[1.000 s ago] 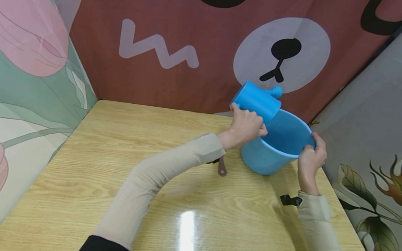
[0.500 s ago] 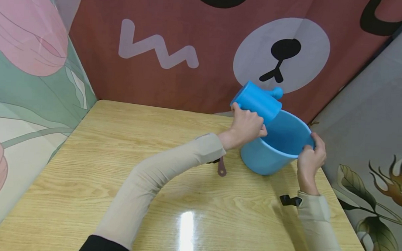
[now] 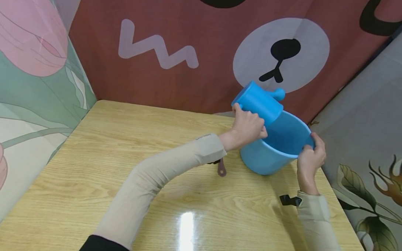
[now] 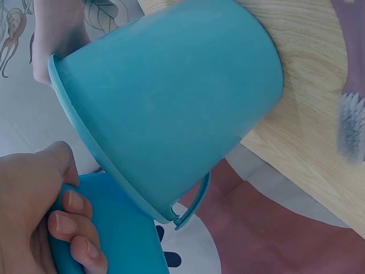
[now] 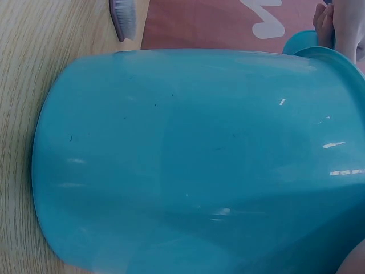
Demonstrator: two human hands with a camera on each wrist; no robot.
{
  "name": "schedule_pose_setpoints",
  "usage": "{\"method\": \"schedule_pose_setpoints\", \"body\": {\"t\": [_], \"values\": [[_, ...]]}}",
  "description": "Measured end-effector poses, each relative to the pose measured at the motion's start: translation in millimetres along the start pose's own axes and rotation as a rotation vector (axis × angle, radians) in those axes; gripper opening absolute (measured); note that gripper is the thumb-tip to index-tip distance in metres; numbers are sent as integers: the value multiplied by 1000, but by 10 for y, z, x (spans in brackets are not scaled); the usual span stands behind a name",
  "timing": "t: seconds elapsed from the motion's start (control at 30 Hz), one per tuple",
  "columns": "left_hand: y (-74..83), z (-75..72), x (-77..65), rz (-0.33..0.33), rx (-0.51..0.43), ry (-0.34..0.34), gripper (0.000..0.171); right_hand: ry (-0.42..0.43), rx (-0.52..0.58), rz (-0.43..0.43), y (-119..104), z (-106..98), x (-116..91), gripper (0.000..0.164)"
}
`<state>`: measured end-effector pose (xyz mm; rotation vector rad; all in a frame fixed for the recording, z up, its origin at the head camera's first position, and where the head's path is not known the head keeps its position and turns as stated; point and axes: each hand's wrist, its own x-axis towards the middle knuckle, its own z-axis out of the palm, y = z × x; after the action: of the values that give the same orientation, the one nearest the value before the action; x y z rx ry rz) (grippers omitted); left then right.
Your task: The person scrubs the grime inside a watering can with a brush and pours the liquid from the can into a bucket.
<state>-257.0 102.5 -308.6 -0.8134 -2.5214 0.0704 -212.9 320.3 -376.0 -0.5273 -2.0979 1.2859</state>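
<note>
My left hand (image 3: 248,128) grips the handle of a blue watering can (image 3: 262,105), fingers curled round it in the left wrist view. The can is tilted above the near-left rim of a larger blue bucket (image 3: 262,158), its spout pointing to the right. The bucket stands upright on the table, and my right hand (image 3: 311,159) holds its right rim with the thumb inside. Its outer wall (image 5: 188,137) fills most of the right wrist view. Whether there is water in the can or bucket, I cannot tell.
A brush with a mauve handle (image 3: 222,168) and pale bristles (image 4: 352,127) lies on the wooden table (image 3: 148,123), left of the bucket and partly hidden by my left forearm. A printed cloth wall (image 3: 162,87) rises behind the table; another wall (image 3: 367,120) borders the right.
The watering can has shifted very slightly to the right over the bucket, with my left hand still round its handle. My right hand and the bucket have hardly moved.
</note>
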Motion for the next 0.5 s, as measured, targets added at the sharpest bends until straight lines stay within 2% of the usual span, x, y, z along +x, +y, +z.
{"method": "schedule_pose_setpoints", "body": {"t": [0.5], "values": [[4, -13, -5, -5, 0, -5, 38, 6, -3, 5, -13, 7, -8, 53]]}}
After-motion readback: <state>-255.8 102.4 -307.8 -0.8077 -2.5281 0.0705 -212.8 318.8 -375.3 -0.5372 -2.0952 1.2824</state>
